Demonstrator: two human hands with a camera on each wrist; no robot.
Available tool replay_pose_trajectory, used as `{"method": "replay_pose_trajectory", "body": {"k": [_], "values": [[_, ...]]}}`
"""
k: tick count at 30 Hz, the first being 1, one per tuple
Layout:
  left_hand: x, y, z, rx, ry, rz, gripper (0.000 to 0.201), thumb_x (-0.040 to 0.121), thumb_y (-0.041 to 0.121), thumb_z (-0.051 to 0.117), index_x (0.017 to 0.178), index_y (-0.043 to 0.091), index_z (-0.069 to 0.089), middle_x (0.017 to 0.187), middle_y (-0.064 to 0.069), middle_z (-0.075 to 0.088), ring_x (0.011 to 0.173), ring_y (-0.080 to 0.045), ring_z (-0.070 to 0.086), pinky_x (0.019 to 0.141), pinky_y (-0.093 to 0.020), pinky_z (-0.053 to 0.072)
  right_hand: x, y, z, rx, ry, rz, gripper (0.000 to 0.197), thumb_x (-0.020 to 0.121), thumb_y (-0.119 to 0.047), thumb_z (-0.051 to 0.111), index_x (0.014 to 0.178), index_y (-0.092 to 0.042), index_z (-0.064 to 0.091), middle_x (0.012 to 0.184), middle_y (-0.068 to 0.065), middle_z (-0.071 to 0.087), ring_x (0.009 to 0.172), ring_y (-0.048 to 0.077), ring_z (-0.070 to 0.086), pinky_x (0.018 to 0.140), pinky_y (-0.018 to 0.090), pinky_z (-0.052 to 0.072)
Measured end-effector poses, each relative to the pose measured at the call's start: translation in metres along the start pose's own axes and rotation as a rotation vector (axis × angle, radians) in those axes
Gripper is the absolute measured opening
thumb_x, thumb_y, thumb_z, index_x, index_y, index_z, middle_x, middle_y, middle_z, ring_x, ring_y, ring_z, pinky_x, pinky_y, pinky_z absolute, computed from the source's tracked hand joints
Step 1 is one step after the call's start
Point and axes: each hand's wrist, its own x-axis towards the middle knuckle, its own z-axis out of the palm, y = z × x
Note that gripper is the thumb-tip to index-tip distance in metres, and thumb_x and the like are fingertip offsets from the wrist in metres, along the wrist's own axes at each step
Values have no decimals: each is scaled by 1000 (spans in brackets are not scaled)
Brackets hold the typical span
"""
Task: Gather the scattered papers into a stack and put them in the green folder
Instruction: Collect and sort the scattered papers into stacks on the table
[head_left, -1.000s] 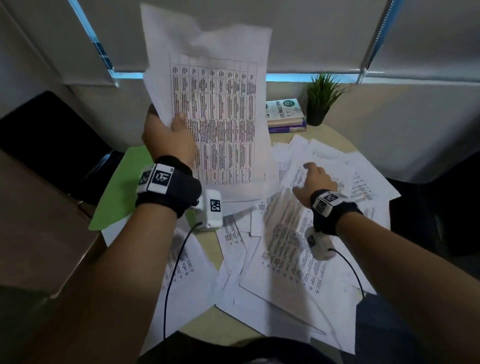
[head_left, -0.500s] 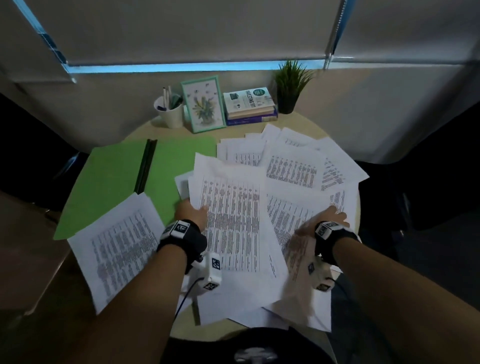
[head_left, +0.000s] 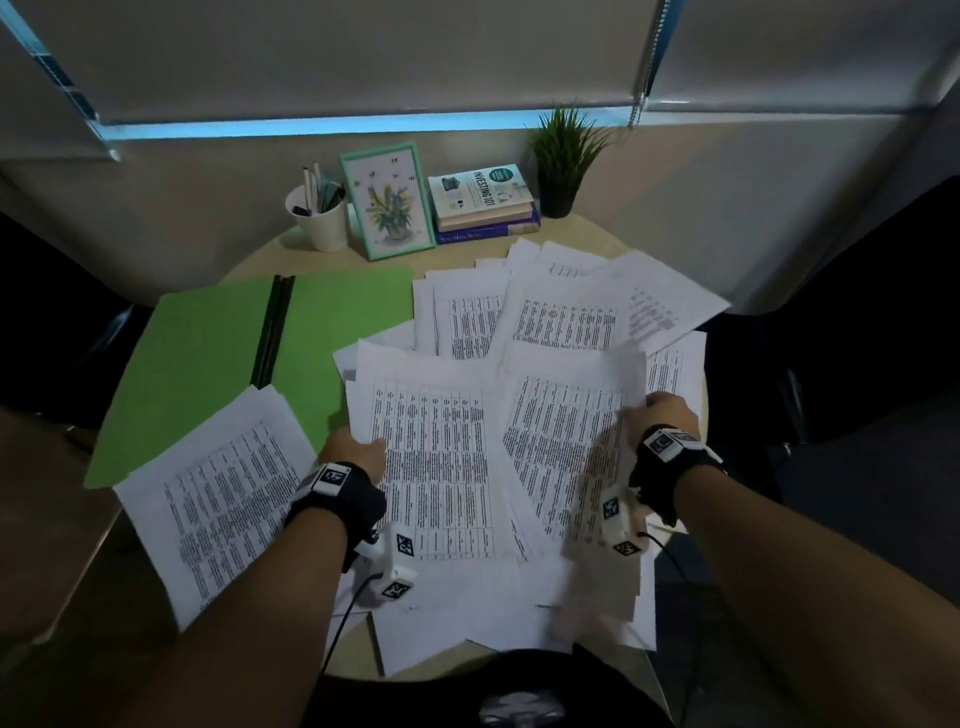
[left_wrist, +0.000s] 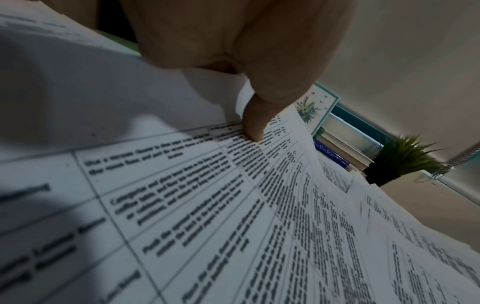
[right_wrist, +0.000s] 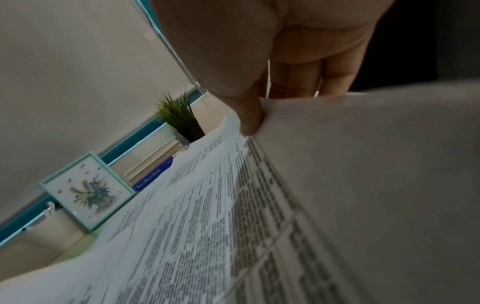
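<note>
Printed white papers (head_left: 561, 317) lie scattered over the right half of a round table. The green folder (head_left: 208, 353) lies open at the left, with one loose sheet (head_left: 218, 488) over its near corner. My left hand (head_left: 358, 447) pinches the left edge of a table-printed sheet (head_left: 436, 467), thumb on top (left_wrist: 254, 123). My right hand (head_left: 665, 415) grips the right edge of another sheet (head_left: 566, 441), thumb on the printed side (right_wrist: 249, 117) and fingers behind. Both sheets are lifted slightly over the pile.
At the table's back edge stand a white pen cup (head_left: 319, 218), a teal picture frame (head_left: 389, 202), stacked books (head_left: 483, 202) and a small potted plant (head_left: 563, 156). The wall and window blinds rise right behind them. Dark chairs flank the table.
My left hand has brought its sheet down from high in the air to the pile. My right hand has drawn back toward me and taken hold of a sheet's right edge.
</note>
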Motion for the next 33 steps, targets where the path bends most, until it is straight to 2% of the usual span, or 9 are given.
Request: {"method": "replay_pose_trajectory", "body": {"k": [7, 11, 13, 16, 21, 25, 28, 31, 33], "values": [[15, 4, 3, 18, -49, 61, 26, 92, 17, 58, 117, 8, 61, 114, -14, 67, 86, -29, 57, 79, -32, 47, -19, 15, 0, -139, 84, -2, 31, 92, -32, 54, 82, -6, 69, 80, 14, 68, 66, 31, 62, 61, 29, 48], [19, 9, -4, 4, -99, 99, 27, 91, 14, 58, 117, 8, 61, 113, -15, 67, 91, -31, 61, 78, -32, 49, -34, 8, -3, -85, 165, -16, 21, 92, -29, 52, 86, -18, 70, 86, 10, 67, 73, 31, 59, 68, 30, 49], [24, 11, -9, -14, -118, 119, 24, 90, 11, 57, 113, 7, 62, 106, -15, 68, 82, -29, 62, 71, -30, 50, -44, 0, -2, -8, 178, -29, 16, 93, -26, 50, 89, -22, 64, 86, 10, 63, 76, 31, 58, 68, 29, 45], [34, 11, -14, -43, -126, 129, 26, 92, 8, 53, 117, 5, 61, 93, -10, 64, 70, -25, 59, 64, -28, 49, -58, -17, 4, 96, 219, -100, 15, 98, -25, 45, 91, -14, 53, 84, 8, 57, 79, 30, 55, 68, 29, 36], [52, 4, -31, -65, -126, 165, 32, 96, 12, 53, 124, -3, 56, 121, -20, 63, 107, -36, 61, 89, -35, 48, -86, -64, -2, 242, 349, -286, 14, 101, -29, 43, 97, -16, 47, 85, 4, 53, 75, 23, 46, 68, 27, 32], [61, 1, -50, -23, -135, 179, 27, 92, 1, 49, 117, -6, 56, 116, -23, 62, 95, -34, 58, 81, -35, 44, -101, -110, -24, 344, 410, -483, 12, 100, -21, 45, 95, -12, 52, 86, -2, 58, 79, 18, 52, 69, 22, 34], [65, 0, -57, -27, -151, 114, 35, 93, -2, 47, 127, -9, 45, 119, -21, 53, 98, -34, 52, 79, -34, 39, -110, -140, -31, 391, 370, -588, 10, 100, -16, 46, 90, -14, 46, 84, -1, 58, 75, 15, 52, 63, 19, 33], [70, -2, -57, -37, -206, 92, 38, 97, 4, 45, 133, -9, 43, 137, -24, 46, 118, -38, 50, 94, -37, 42, -109, -152, -19, 330, 310, -567, 9, 99, -18, 48, 91, -12, 48, 84, 4, 59, 74, 19, 53, 61, 22, 34], [72, -2, -58, -111, -239, 117, 37, 97, 9, 50, 129, -11, 48, 133, -22, 52, 118, -37, 52, 90, -35, 41, -105, -149, -1, 303, 248, -509, 11, 99, -20, 48, 94, -11, 53, 87, 7, 62, 79, 23, 57, 68, 25, 39]]}}
